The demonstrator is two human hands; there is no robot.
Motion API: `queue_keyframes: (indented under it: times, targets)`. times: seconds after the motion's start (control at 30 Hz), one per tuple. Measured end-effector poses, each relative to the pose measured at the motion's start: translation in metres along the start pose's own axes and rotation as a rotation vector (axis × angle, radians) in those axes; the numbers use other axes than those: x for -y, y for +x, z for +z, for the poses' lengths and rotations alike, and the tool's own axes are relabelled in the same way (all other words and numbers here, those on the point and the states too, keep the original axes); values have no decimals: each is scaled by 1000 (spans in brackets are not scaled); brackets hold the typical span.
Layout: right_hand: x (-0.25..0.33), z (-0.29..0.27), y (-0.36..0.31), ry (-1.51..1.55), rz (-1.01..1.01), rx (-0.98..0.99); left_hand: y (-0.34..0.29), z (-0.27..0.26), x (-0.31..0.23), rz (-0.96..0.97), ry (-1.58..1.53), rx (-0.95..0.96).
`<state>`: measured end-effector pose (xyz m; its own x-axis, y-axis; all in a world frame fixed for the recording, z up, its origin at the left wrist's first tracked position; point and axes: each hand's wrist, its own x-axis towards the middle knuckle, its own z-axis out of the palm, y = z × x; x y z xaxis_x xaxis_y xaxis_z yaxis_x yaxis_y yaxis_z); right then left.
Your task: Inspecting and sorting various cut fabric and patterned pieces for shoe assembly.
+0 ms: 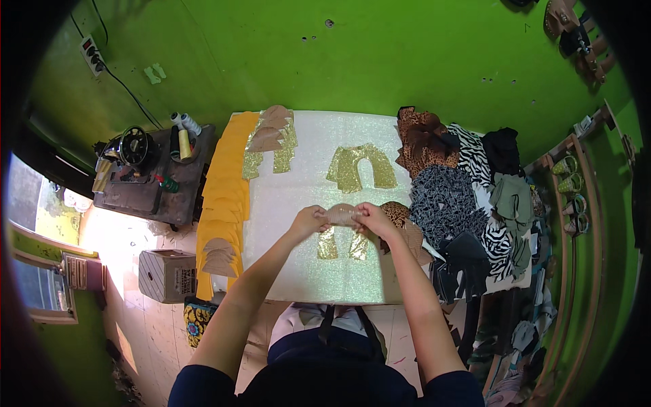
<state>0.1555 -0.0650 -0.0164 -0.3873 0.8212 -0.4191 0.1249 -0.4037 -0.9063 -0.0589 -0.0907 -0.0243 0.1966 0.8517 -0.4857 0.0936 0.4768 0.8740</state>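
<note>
Head view: both hands meet over the middle of the tabletop (305, 271), which is covered with a pale glittery sheet. The left hand (308, 220) and the right hand (371, 217) each pinch one end of a small tan cut piece (341, 215), so each grip is closed on it. The piece is held just above a gold glitter piece (342, 245) whose two legs hang down below the hands toward the person.

A second gold glitter piece (361, 167), arch-shaped, lies flat farther up the tabletop, well apart from the hands. At the far left corner sits a stack of tan pieces (270, 129) on more gold cuts. A yellow fabric strip (227, 197) runs down the left edge, with more tan pieces (220, 256) near its lower end.

Beside the right hand lies a leopard-print piece (397, 211). To the right of it spreads a heap of animal-print and dark fabric (468, 197).

Left of the tabletop stands a sewing machine (135, 146) on a dark stand, with thread cones (184, 125) beside it. A box (166, 275) sits on the floor below.
</note>
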Motion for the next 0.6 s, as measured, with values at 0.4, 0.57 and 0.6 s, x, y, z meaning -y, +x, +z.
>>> queue_keyframes:
  times: [0.4,0.57,0.6]
  targets:
    - [-38,-6,9,-516,-119,-238,5,-1,14,145,728,-155]
    - [-36,-11,8,-415,-42,-162,-2,6,0,110,744,-182]
    - [-33,-8,7,-415,-43,-157,-3,6,3,166,723,-179]
